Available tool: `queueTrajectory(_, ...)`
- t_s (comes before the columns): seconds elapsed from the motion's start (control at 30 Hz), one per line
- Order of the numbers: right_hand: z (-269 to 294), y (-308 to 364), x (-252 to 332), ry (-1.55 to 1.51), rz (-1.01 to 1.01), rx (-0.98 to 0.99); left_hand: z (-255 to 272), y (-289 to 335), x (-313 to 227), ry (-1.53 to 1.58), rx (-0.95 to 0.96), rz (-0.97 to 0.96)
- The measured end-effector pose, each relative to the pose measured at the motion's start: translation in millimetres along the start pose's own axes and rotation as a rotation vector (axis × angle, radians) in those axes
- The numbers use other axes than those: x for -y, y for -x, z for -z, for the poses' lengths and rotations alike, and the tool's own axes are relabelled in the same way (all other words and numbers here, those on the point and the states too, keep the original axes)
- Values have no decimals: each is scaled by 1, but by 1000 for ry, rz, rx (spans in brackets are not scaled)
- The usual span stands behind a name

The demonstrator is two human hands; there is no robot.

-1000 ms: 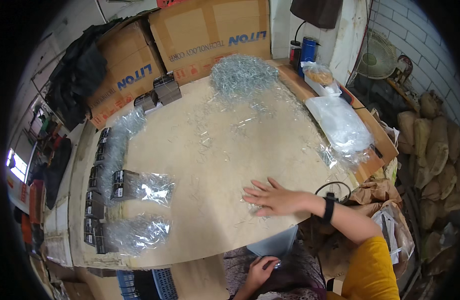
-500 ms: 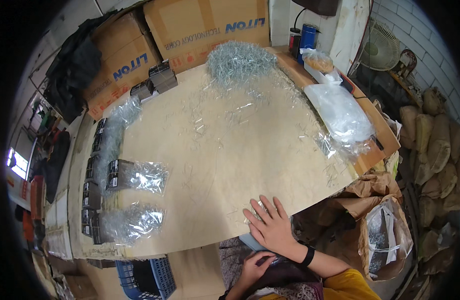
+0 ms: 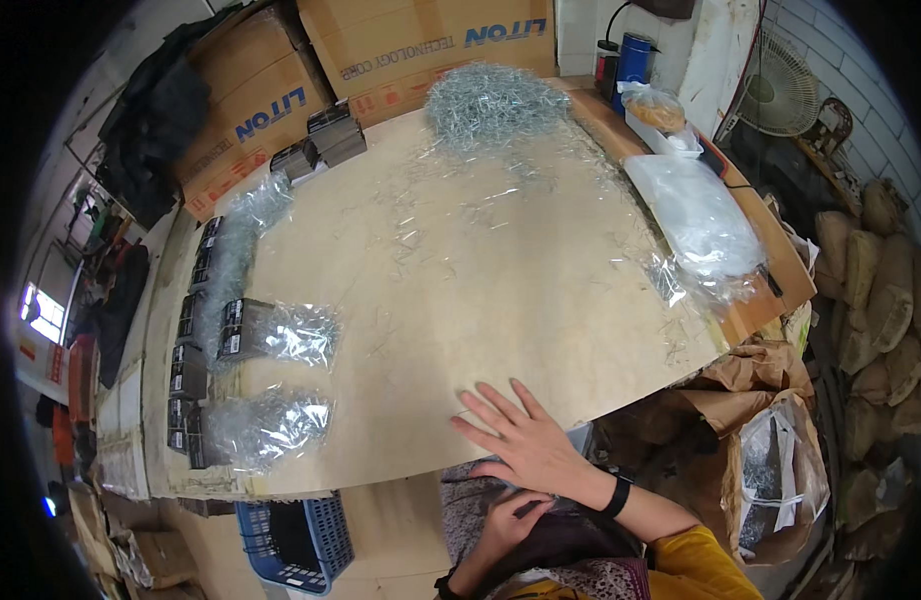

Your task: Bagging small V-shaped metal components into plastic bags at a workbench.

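Observation:
My right hand lies over the near edge of the wooden tabletop, its fingers spread and pointing toward the far left, with nothing visible in them. A dark band circles that wrist. Just below the edge, close to my lap, my left hand is curled with thumb and fingers together. Whatever it may hold is hidden. Part of a grey-blue thing shows beside my right hand, under the table edge. Thin clear strands or wire-like pieces are scattered over the tabletop, and a large heap of them sits at the far side.
Along the left edge stand dark labelled bundles and clear bags of thin pieces. Plastic bags lie on the right. Cardboard boxes back the table. A blue basket is below; an open paper sack stands at right.
My right hand has slid a little to the left over the tabletop, fingers still spread. The left hand stays low near the edge. The whole view has shifted slightly.

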State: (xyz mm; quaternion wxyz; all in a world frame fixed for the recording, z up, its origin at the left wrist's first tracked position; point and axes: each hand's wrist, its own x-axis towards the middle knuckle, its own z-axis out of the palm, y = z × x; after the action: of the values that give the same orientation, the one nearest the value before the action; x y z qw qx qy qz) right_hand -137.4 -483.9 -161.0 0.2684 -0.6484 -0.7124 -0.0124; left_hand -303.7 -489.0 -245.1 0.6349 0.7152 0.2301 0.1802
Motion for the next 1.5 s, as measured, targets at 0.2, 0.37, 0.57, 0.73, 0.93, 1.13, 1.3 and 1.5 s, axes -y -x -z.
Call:
queueTrajectory(0.2,-4,34,-13,-255,153,-50,0,3,23,-36,-2,14)
queueTrajectory(0.37,16,5,-10,-292,135,-90,1,1,30,-45,-11,45)
queueTrajectory(0.57,-25,-79,-14,-138,188,103,-1,3,27,-36,-2,18)
queueTrajectory(0.73,-73,-126,-26,-105,165,40,-3,5,30,-2,19,33)
queueTrajectory(0.93,-88,-163,-26,-154,71,164,0,4,26,-51,56,11)
queueTrajectory(1.13,-53,-95,-42,-116,181,275,-2,4,21,-12,6,-8)
queueTrajectory(1.3,17,-9,-30,-185,124,288,-6,4,31,64,24,101)
queueTrajectory(1.5,32,71,-19,-348,95,127,-5,6,24,125,-13,99)
